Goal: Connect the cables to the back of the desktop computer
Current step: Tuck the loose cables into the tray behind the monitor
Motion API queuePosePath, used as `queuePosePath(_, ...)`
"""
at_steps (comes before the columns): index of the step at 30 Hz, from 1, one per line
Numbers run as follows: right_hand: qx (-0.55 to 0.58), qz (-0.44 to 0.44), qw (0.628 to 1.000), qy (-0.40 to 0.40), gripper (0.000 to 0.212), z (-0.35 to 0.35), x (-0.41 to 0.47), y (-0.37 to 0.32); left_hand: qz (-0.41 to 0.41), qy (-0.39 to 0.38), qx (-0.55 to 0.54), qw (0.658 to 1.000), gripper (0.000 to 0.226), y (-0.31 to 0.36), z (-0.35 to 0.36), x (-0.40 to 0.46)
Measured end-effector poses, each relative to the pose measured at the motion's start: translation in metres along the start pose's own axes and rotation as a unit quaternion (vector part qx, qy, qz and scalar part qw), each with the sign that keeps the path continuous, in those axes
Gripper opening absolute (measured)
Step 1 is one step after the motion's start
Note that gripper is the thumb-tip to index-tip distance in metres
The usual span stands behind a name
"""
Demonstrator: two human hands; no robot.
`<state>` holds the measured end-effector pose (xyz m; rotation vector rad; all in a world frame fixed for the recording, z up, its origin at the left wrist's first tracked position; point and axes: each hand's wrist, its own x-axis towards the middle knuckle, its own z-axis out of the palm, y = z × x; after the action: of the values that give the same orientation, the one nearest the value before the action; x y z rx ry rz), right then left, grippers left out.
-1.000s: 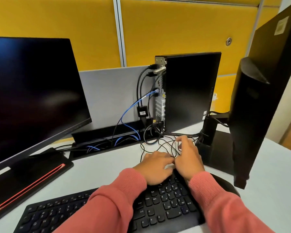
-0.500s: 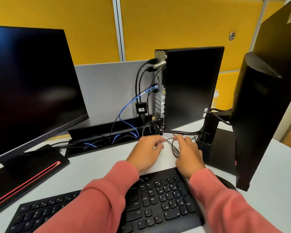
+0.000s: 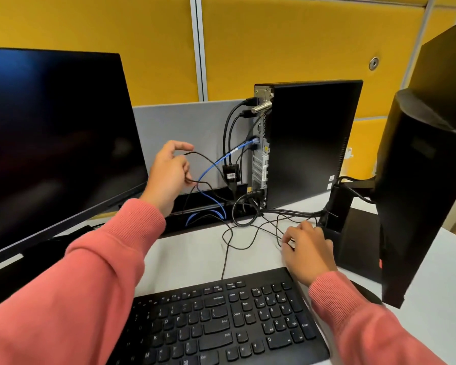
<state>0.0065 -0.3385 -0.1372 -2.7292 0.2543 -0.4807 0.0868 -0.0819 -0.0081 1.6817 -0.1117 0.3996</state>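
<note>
Cable slack (image 3: pixel 208 160) hangs pinched in our left hand (image 3: pixel 169 175), raised left of the desktop computer's rear ports (image 3: pixel 259 154), nearer them than our right hand (image 3: pixel 307 248), whose curled grip rests on loose cables (image 3: pixel 248 233) on the surface (image 3: pixel 190 254).

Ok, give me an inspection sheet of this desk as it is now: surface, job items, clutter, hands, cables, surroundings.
Surface: pale desk, bare patch behind the keyboard.
Job's things: desktop computer upright, rear ports facing left; several plugs already in.
Clutter: nothing seen.
Grippers: left hand raised, pinching a thin black cable; right hand low on the loose wires by the monitor stand.
Cables: blue cable plugged in mid-panel; black leads tangled on the desk.
Surroundings: two dark monitors, grey divider, yellow wall panels.
</note>
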Motion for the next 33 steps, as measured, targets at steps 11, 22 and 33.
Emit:
queuePosePath(11, 0.253, -0.11, 0.958, 0.076, 0.02, -0.015, 0.012, -0.038, -0.043, -0.162, 0.129, 0.977, 0.021, -0.053, 0.022, -0.053)
queuePosePath(22, 0.628, 0.117, 0.768, -0.05, 0.023, -0.061, 0.034, -0.095, 0.063, -0.267, 0.162, 0.948, 0.097, -0.066, 0.064, -0.068)
queuePosePath(33, 0.435, -0.021, 0.862, 0.259, 0.015, -0.045, 0.02, -0.073, 0.057, -0.121, 0.142, 0.981, 0.019, -0.02, 0.016, -0.026)
